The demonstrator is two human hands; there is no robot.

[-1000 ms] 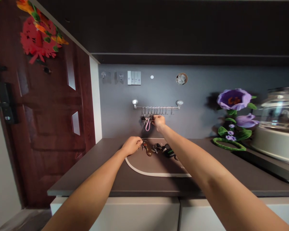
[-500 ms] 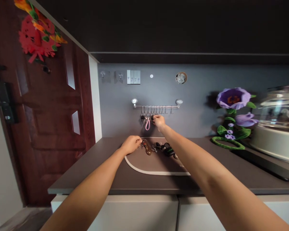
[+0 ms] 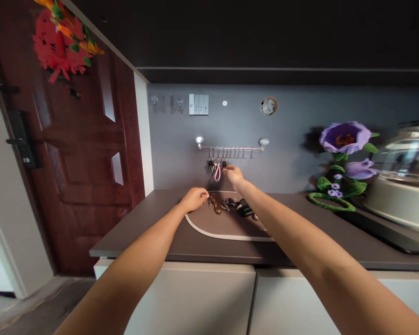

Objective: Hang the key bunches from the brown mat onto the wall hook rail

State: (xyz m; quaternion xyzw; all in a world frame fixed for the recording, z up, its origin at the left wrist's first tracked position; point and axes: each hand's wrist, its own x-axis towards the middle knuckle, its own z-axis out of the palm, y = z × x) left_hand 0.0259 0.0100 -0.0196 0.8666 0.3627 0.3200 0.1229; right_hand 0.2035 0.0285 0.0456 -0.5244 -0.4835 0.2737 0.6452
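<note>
A metal hook rail (image 3: 230, 149) is fixed to the grey wall, with several keys (image 3: 212, 164) and a pink loop (image 3: 217, 173) hanging from its left hooks. Just right of the hanging keys is my right hand (image 3: 234, 176), its fingers bent and close together; whether they touch a key is too small to tell. Low at the left edge of the brown mat (image 3: 223, 229), my left hand (image 3: 195, 199) has its fingertips pinched at some small keys. Beside it on the mat lie a brown key fob (image 3: 215, 204), a bunch of keys (image 3: 229, 204) and a black item (image 3: 243, 208).
Purple crocheted flowers (image 3: 345, 137) stand on the right of the counter (image 3: 132, 228), next to a clear-domed white appliance (image 3: 397, 200) and a black flat object (image 3: 383, 232). A dark shelf (image 3: 265, 37) overhangs the work area. A red-brown door (image 3: 87, 186) is at the left.
The view has shifted slightly. My right hand has drawn back a little from the hanging keys, its fingers looser. My left hand remains at the mat's left edge.
</note>
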